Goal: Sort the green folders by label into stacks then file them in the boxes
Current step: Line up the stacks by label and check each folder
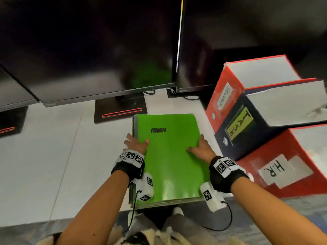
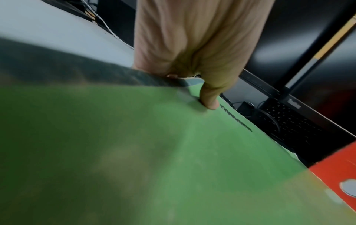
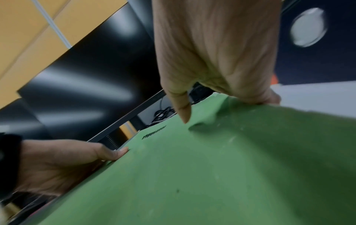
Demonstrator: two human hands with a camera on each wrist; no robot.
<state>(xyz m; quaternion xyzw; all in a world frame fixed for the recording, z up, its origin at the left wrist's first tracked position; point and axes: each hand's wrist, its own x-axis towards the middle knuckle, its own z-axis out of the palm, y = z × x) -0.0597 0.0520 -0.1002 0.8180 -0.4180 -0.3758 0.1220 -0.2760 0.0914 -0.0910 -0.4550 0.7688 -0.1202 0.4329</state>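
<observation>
Both hands clamped on the green stack at the desk edge, ready for sorting.

Head: stack lying flat on desk, left hand and right hand gripping opposite sides, probably to square or lift it; boxes just beside, labels facing. Left wrist: thumb pressed on top, fingers curled under the edge. Right wrist: same pinch, thumb on cover, fingers wrapped over the edge.

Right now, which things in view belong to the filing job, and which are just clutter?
Job:
green folder stack, gripped by left hand and right hand
red SECURITY box
dark TASK box
red box

Lying about:
monitors
cables
</observation>
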